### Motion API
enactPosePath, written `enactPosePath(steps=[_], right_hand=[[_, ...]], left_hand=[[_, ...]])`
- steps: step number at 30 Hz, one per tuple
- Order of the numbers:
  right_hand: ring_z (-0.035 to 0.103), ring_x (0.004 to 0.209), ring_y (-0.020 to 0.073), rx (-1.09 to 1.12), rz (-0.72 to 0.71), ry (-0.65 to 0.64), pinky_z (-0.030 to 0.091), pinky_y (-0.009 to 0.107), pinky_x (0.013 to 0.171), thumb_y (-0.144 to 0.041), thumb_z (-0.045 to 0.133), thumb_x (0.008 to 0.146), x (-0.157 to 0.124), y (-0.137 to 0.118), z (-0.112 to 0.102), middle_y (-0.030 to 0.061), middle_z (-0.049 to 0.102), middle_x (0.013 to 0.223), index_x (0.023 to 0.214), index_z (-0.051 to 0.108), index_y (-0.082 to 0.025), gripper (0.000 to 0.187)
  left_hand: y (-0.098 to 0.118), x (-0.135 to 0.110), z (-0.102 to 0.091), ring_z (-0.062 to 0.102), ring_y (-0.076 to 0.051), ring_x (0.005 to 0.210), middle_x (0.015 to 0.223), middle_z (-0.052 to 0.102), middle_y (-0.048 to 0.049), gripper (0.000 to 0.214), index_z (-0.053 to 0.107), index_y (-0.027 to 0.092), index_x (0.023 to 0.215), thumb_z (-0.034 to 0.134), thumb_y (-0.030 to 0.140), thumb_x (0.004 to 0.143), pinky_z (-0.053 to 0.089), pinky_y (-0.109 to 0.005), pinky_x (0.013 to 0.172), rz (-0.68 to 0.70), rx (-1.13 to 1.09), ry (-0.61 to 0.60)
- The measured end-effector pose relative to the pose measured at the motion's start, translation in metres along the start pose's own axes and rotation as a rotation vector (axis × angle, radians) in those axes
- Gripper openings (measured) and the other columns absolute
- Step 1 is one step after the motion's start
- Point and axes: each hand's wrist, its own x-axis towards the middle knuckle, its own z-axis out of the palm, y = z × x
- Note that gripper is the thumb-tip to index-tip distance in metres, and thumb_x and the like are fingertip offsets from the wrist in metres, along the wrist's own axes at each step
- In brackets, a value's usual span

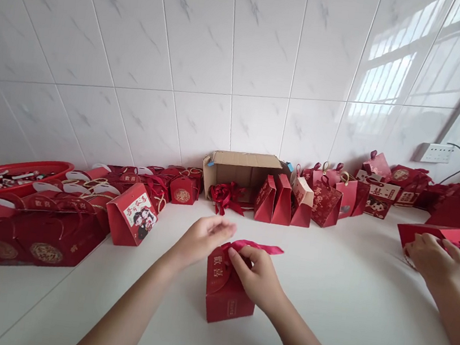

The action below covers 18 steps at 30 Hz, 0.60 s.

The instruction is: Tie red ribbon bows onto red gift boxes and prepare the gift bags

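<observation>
A red gift box (230,304) with gold characters on its flap stands upright on the white table in front of me. A dark pink ribbon (264,248) lies across its top, one end trailing to the right. My right hand (260,277) pinches the ribbon at the top of the box, thumb against the flap. Just above the box's left upper edge is my left hand (203,240), its fingers loosely bent and nothing visible in them. What lies behind the right fingers is hidden.
Red gift boxes (136,216) crowd the left, beside a red basin (53,169). An open cardboard carton (242,160) holding red ribbons (227,195) stands at the wall. More gift bags (326,203) line the back right. Another person's hands (441,256) handle a red box (412,231) at right.
</observation>
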Motion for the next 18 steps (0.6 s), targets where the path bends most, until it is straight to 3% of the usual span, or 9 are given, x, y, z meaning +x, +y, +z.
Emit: enactPosePath(steps=[4, 7, 9, 12, 18], right_hand=[[0.031, 0.054, 0.0097, 0.054, 0.012, 0.044, 0.026, 0.024, 0.052, -0.043, 0.049, 0.085, -0.002, -0.001, 0.001, -0.0037, 0.035, 0.055, 0.056, 0.036, -0.019, 0.04], [0.041, 0.055, 0.0108, 0.164, 0.055, 0.137, 0.032, 0.023, 0.054, -0.042, 0.055, 0.082, -0.004, 0.0, 0.005, -0.0038, 0.05, 0.059, 0.072, 0.042, -0.02, 0.028], [0.044, 0.054, 0.0108, 0.254, 0.076, 0.17, 0.034, 0.022, 0.054, -0.042, 0.058, 0.082, -0.005, 0.001, 0.007, -0.0054, 0.057, 0.062, 0.085, 0.038, -0.023, 0.029], [0.043, 0.052, 0.0103, 0.258, 0.052, 0.176, 0.034, 0.021, 0.053, -0.041, 0.058, 0.083, -0.005, 0.001, 0.008, -0.0069, 0.059, 0.06, 0.087, 0.035, -0.024, 0.029], [0.061, 0.072, 0.0164, 0.14, 0.001, 0.158, 0.046, 0.027, 0.067, -0.038, 0.054, 0.085, -0.006, 0.0, 0.007, 0.0015, 0.068, 0.075, 0.087, 0.06, -0.021, 0.018]], left_hand=[[-0.02, -0.021, 0.002, 0.064, -0.02, 0.085, 0.086, 0.071, -0.005, 0.024, 0.069, 0.016, 0.081, 0.065, 0.04, 0.079, 0.049, -0.029, 0.078, -0.017, 0.019, 0.025], [-0.031, -0.028, 0.008, 0.064, -0.019, 0.082, 0.083, 0.07, -0.005, 0.023, 0.068, 0.016, 0.078, 0.064, 0.038, 0.081, 0.049, -0.028, 0.077, 0.002, -0.059, 0.129], [-0.035, -0.03, 0.013, 0.062, -0.017, 0.081, 0.082, 0.069, -0.0041, 0.023, 0.065, 0.016, 0.079, 0.061, 0.038, 0.083, 0.048, -0.026, 0.076, 0.018, -0.09, 0.165], [-0.04, -0.033, 0.017, 0.059, -0.015, 0.079, 0.08, 0.065, -0.0023, 0.023, 0.06, 0.017, 0.08, 0.056, 0.039, 0.087, 0.046, -0.024, 0.073, 0.05, -0.081, 0.176], [-0.047, -0.035, 0.025, 0.057, -0.014, 0.079, 0.08, 0.061, -0.0011, 0.01, 0.056, 0.018, 0.082, 0.061, 0.027, 0.082, 0.046, -0.024, 0.074, 0.131, -0.023, 0.224]])
